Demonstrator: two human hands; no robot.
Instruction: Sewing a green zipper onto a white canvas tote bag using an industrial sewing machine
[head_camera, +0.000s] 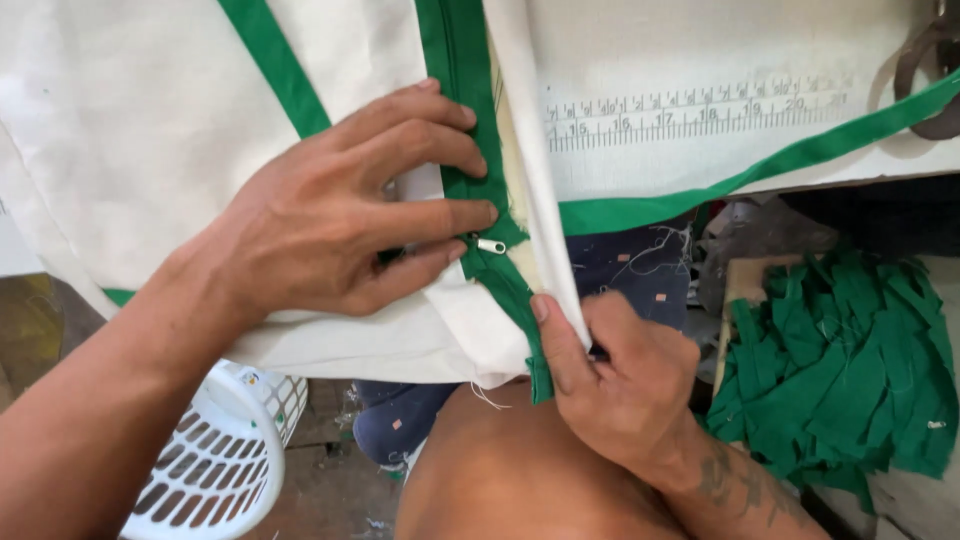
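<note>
A green zipper (478, 150) sewn into cream cloth (140, 130) runs down the worktable's edge, its small metal pull (491, 245) lying just beyond the fingertips of the left hand (330, 215), which presses flat and spread on the cloth with nothing gripped. The right hand (615, 385) pinches the cloth's folded edge beside the zipper's lower end, thumb clamped against the curled fingers. Green strips (840, 370) lie heaped at right, a white basket (225, 455) below left.
</note>
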